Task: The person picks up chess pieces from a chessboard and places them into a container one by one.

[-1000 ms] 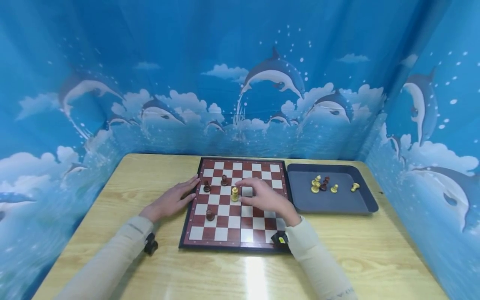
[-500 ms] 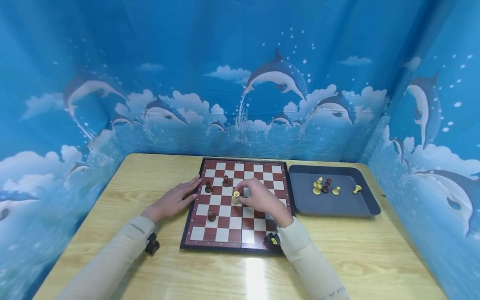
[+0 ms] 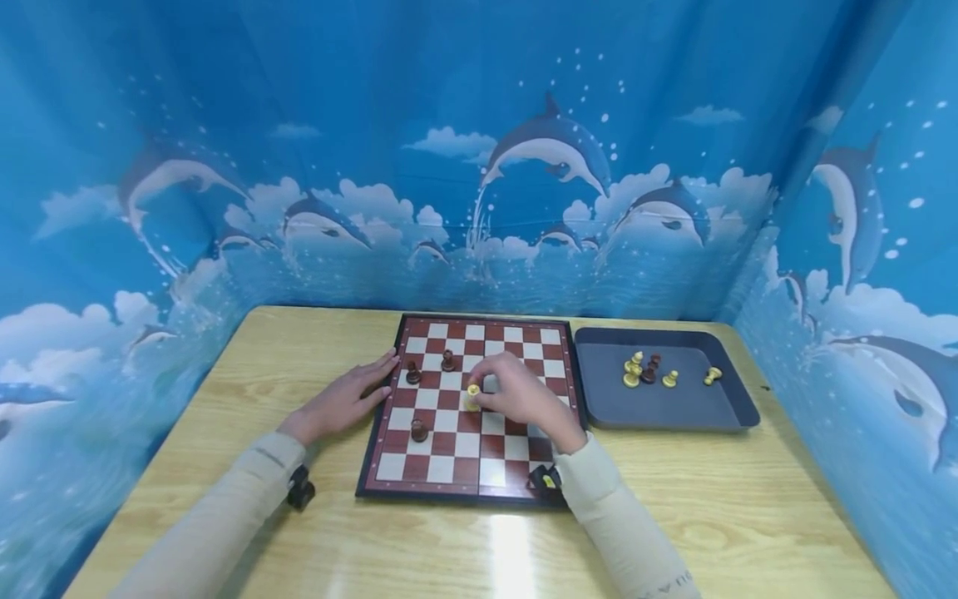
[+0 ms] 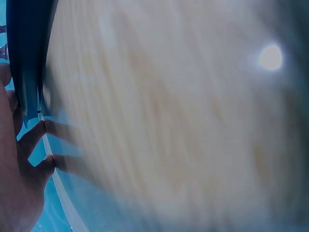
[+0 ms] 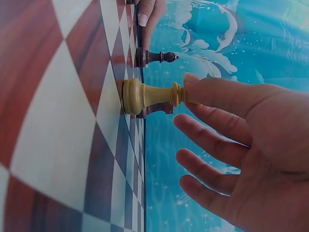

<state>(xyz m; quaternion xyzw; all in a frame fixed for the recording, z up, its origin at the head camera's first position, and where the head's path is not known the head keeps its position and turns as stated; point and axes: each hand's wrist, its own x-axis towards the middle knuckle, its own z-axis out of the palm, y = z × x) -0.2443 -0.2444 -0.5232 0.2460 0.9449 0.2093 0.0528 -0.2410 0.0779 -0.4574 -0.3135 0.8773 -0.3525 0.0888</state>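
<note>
My right hand (image 3: 520, 395) pinches a gold chess piece (image 5: 154, 94) by its top, between thumb and index finger. In the right wrist view the other fingers spread away from the piece. It stands upright with its base at the surface of the chessboard (image 3: 441, 468), near the middle fold; its tip is hidden by the thumb. My left hand (image 3: 348, 399) lies with extended fingers over the board's left edge. Dark pieces stand on the left half: one (image 3: 413, 373) by the left fingertips, another (image 3: 447, 360) farther back, and a third (image 3: 419, 430) nearer me.
Right of the board sits a dark grey tray (image 3: 674, 410) with several gold pieces (image 3: 669, 379) and dark pieces (image 3: 649, 376), some lying down. The wooden table (image 3: 404, 549) carries both. A blue dolphin-print curtain (image 3: 419, 100) hangs behind and at both sides.
The right thumb and index finger, apart beside the gold piece a second ago, have closed on its top. The piece has shifted slightly right and towards me. The left hand stays put.
</note>
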